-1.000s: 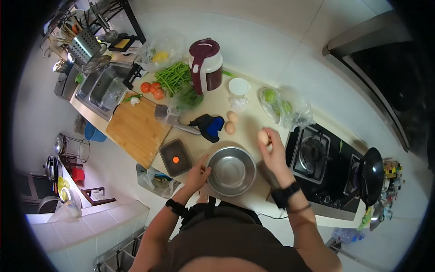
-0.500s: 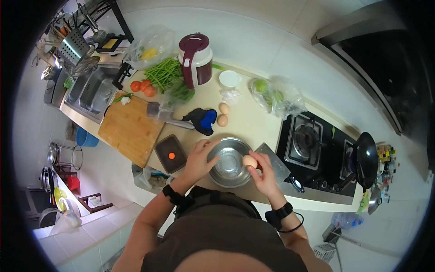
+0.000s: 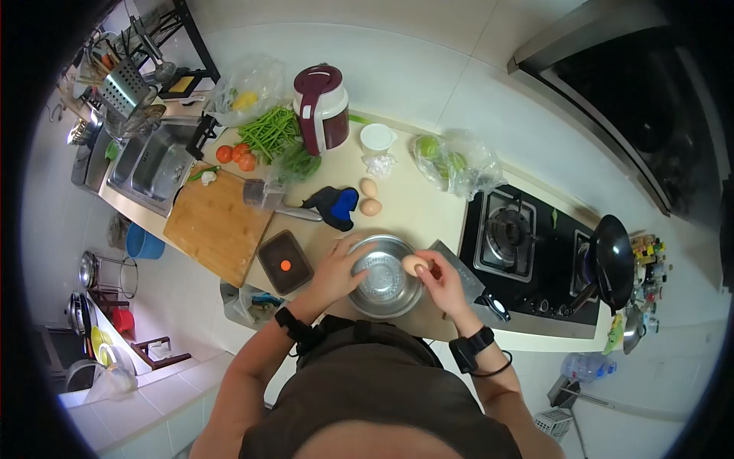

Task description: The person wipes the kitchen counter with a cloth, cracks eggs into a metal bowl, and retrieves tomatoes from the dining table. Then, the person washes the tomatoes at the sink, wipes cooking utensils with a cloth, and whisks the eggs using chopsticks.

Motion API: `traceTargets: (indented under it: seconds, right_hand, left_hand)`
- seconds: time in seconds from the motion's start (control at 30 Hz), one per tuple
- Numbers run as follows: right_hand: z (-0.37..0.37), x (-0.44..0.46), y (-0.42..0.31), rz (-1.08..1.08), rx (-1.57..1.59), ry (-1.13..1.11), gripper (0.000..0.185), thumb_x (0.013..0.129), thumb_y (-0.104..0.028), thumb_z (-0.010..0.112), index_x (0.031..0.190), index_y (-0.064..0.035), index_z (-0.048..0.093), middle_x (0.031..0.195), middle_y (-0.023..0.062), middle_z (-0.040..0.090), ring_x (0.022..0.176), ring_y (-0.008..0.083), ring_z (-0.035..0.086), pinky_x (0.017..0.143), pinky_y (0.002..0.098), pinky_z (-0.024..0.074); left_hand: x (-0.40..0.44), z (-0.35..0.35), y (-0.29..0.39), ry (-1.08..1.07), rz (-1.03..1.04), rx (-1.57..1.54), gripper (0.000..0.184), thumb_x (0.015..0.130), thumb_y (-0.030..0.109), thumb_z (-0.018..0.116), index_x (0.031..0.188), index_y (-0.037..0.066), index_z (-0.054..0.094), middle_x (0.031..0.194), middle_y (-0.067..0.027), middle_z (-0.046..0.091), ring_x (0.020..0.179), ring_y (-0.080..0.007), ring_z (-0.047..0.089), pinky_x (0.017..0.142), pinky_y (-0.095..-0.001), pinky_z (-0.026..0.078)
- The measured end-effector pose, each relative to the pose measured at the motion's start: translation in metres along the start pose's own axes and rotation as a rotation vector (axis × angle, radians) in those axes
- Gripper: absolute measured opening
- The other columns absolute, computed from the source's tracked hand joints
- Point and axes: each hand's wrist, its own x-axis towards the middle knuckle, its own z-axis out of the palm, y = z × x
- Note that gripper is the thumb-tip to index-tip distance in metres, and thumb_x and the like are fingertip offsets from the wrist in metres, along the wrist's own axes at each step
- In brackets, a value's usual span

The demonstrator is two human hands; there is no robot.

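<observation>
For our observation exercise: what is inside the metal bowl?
The metal bowl shows a shiny bottom; the left hand and the egg in the right hand hide parts of its sides.

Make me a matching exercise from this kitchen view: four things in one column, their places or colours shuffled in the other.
Things:
1. Egg nearest the person
2. Tomatoes
3. Metal bowl
4. Wok

Places or colours:
A. On the stove
B. Silver-coloured
C. In the grip of the right hand
D. Red

Pairs: 1-C, 2-D, 3-B, 4-A
</observation>
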Motion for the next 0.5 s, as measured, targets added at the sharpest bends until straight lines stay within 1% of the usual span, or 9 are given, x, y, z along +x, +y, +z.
traceTargets:
  seconds: [0.03,0.07,0.13,0.17,0.23,0.27,0.33,0.4,0.5]
  right_hand:
    - [0.001,0.004,0.001,-0.004,0.0,-0.004,0.029,0.094,-0.013,0.062,0.122,-0.0032,0.058,0.1,0.0075,0.065,0.083,0.0128,0.063,0.071,0.0254,0.0514]
    - [0.003,0.01,0.002,0.06,0.128,-0.069,0.029,0.095,-0.013,0.061,0.123,-0.0029,0.056,0.097,0.0071,0.065,0.078,0.0121,0.062,0.068,0.0249,0.0515]
    - [0.008,0.016,0.005,0.123,0.26,-0.145,0.03,0.096,-0.014,0.059,0.123,-0.0027,0.055,0.094,0.0068,0.066,0.074,0.0114,0.062,0.066,0.0245,0.0516]
    - [0.011,0.018,0.006,0.146,0.301,-0.172,0.029,0.097,-0.014,0.058,0.124,-0.003,0.054,0.094,0.0071,0.065,0.072,0.0111,0.062,0.065,0.0241,0.0516]
    - [0.014,0.019,0.008,0.168,0.343,-0.201,0.029,0.098,-0.015,0.057,0.124,-0.0034,0.054,0.094,0.0073,0.065,0.071,0.0107,0.062,0.063,0.0237,0.0516]
    - [0.015,0.018,0.008,0.184,0.316,-0.214,0.031,0.096,-0.014,0.06,0.124,-0.0031,0.053,0.094,0.0071,0.065,0.07,0.011,0.062,0.063,0.0242,0.0516]
    - [0.018,0.015,0.007,0.201,0.288,-0.224,0.034,0.094,-0.013,0.062,0.125,-0.0028,0.052,0.095,0.0068,0.066,0.07,0.0112,0.062,0.063,0.0248,0.0517]
    - [0.024,0.011,0.005,0.027,0.071,-0.145,0.037,0.087,-0.011,0.067,0.12,-0.0024,0.053,0.096,0.0081,0.066,0.071,0.0139,0.064,0.064,0.0267,0.0527]
    - [0.025,0.005,-0.019,0.004,-0.127,-0.083,0.037,0.082,-0.009,0.069,0.114,-0.0023,0.053,0.097,0.0101,0.067,0.074,0.0172,0.067,0.066,0.0292,0.0539]
  left_hand:
    - [0.005,-0.003,0.007,-0.053,0.023,-0.166,0.06,0.078,0.01,0.073,0.134,0.018,0.055,0.134,-0.0122,0.049,0.116,-0.029,0.054,0.097,-0.0414,0.047]
    - [0.012,-0.008,0.019,-0.044,0.019,-0.162,0.06,0.078,0.01,0.073,0.134,0.018,0.055,0.134,-0.0122,0.049,0.116,-0.029,0.054,0.097,-0.0414,0.047]
    - [0.021,-0.014,0.039,-0.15,0.004,-0.555,0.056,0.08,0.01,0.073,0.134,0.016,0.056,0.129,-0.0104,0.055,0.11,-0.0224,0.059,0.088,-0.0366,0.053]
    - [0.022,-0.01,0.038,-0.144,-0.001,-0.55,0.056,0.08,0.01,0.073,0.134,0.016,0.056,0.129,-0.0104,0.055,0.11,-0.0224,0.059,0.088,-0.0366,0.053]
    - [0.024,0.0,0.032,-0.205,0.021,-0.63,0.049,0.082,0.008,0.071,0.13,0.011,0.058,0.118,-0.0092,0.062,0.101,-0.0174,0.064,0.078,-0.0309,0.055]
    - [0.024,0.004,0.03,-0.202,0.02,-0.629,0.049,0.082,0.008,0.071,0.13,0.011,0.058,0.118,-0.0092,0.062,0.101,-0.0174,0.064,0.078,-0.0309,0.055]
    - [0.025,0.008,0.03,-0.159,-0.009,-0.718,0.042,0.081,0.004,0.07,0.122,0.005,0.062,0.102,-0.0092,0.067,0.089,-0.0171,0.067,0.075,-0.0292,0.055]
    - [0.025,0.008,0.031,-0.165,-0.039,-0.69,0.04,0.08,0.004,0.07,0.119,0.004,0.062,0.098,-0.009,0.068,0.087,-0.0167,0.068,0.075,-0.0287,0.055]
    - [0.026,0.006,0.031,-0.201,-0.072,-0.647,0.038,0.078,0.005,0.072,0.115,0.003,0.062,0.093,-0.009,0.069,0.083,-0.0158,0.068,0.075,-0.028,0.055]
